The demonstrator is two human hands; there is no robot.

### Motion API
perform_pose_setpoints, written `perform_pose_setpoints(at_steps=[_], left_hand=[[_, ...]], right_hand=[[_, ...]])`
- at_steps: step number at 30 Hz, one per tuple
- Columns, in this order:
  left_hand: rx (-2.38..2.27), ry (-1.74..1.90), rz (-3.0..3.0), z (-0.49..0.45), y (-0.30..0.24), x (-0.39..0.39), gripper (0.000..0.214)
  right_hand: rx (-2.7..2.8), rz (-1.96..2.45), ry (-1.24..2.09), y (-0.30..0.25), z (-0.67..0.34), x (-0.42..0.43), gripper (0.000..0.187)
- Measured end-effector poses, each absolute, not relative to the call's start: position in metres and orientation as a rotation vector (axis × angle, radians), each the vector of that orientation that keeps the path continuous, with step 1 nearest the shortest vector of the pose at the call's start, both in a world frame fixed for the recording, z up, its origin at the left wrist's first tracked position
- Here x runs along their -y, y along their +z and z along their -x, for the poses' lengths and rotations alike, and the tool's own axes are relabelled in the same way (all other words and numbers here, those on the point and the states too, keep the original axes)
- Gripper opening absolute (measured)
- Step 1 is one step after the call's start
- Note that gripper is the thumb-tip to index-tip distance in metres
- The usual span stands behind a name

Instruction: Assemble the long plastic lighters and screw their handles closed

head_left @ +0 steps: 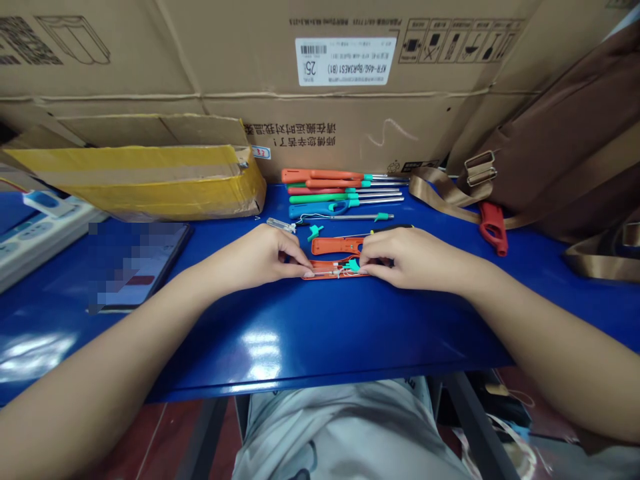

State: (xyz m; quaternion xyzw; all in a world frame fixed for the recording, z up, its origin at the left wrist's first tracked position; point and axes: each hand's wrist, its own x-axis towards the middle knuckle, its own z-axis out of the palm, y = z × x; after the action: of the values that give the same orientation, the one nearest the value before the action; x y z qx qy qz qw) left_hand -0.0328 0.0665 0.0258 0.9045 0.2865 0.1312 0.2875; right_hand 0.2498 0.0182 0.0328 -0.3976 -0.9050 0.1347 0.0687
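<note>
My left hand (260, 257) and my right hand (405, 257) rest on the blue table (320, 333), their fingertips pinched on the two ends of an orange plastic tool half (327, 269) that lies flat. A thin metal rod and a small green piece (353, 265) sit in that half between my fingers. A second orange half (334, 245) lies just behind it. Farther back is a row of finished orange, green and blue handled tools (330, 190) with metal rods.
A yellow-taped cardboard box (150, 180) and a tablet (135, 263) are on the left, with a white power strip (35, 230) at the far left. A brown bag with straps (560, 147) and a red handle piece (494, 228) lie right. Large cartons (300, 80) wall the back.
</note>
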Motion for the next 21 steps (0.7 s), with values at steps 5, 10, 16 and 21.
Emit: perform_pose_setpoints(at_steps=[5,10,16,21], left_hand=[[-0.721,0.626,-2.561,0.031,0.029,-0.065,0.025],[-0.544,0.566,-2.741,0.023,0.022,-0.05,0.028],[-0.53,0.407,-2.771,0.015,0.008,-0.041,0.027],[-0.511,0.459,-2.82,0.016,0.008,-0.041,0.028]], right_hand=[[2.766,1.156,0.357,0.033,-0.25,-0.017,0.018],[2.769,1.107,0.287,0.03,-0.246,-0.015,0.016],[2.749,1.1,0.294,0.022,-0.243,-0.014,0.018],[2.744,1.093,0.312,0.024,-0.244,-0.014,0.016]])
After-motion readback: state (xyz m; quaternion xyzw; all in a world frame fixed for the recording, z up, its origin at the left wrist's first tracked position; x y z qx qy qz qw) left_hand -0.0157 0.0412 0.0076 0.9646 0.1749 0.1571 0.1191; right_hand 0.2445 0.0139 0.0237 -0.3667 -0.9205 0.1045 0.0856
